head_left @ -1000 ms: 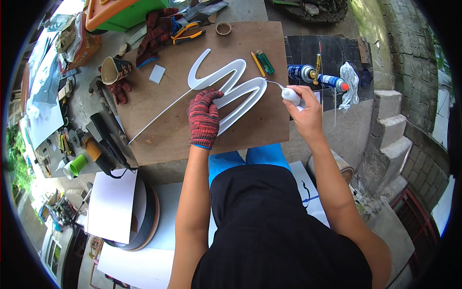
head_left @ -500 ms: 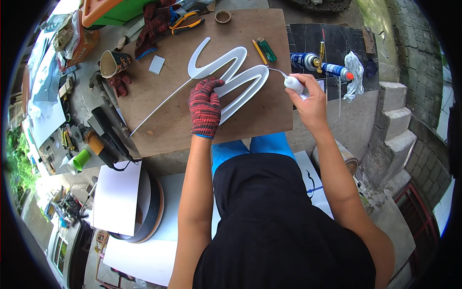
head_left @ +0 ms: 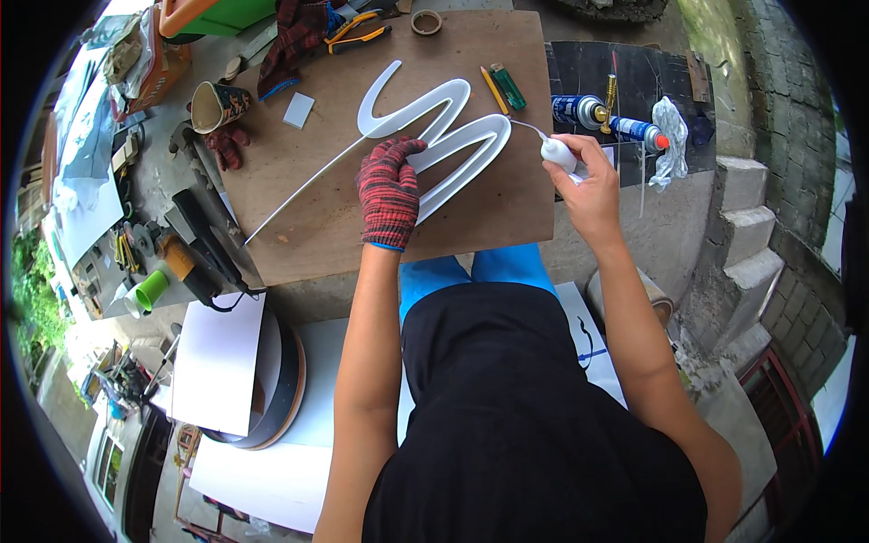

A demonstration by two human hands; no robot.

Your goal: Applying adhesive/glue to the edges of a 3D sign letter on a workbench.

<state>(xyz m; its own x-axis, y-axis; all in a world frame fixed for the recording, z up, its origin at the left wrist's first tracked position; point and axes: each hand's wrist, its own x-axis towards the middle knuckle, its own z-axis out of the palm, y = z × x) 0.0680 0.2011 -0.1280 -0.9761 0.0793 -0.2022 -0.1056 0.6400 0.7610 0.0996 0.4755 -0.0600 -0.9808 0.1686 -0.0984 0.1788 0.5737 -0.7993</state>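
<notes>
A white looped letter shape lies flat on the brown wooden board, near the board's far right part, with a long thin white strip running from it toward the board's left near corner. The left hand, in a red and grey knit glove, rests on top of the letter's near loop, fingers spread and pressing down on it, not clenched. The right hand, bare, sits just off the board's right edge, its fingers wrapped around a small white squeeze bottle; the bottle's thin nozzle reaches to the letter's right end and seems to touch it.

On the board beyond the letter lie a yellow pencil and a green lighter side by side, a small white square piece toward the far left, and a roll of tape at the far edge. Pliers with orange handles lie at the board's far edge too. Right of the board stand two blue spray cans on a dark sheet, with a crumpled clear plastic bag beside them. Left of the board are a patterned cup on its side, a dark red glove, a black power tool along the board's left edge and a green cup. Near of the board, white sheets lie over a round dark disc. Nothing lies between either hand and the letter.
</notes>
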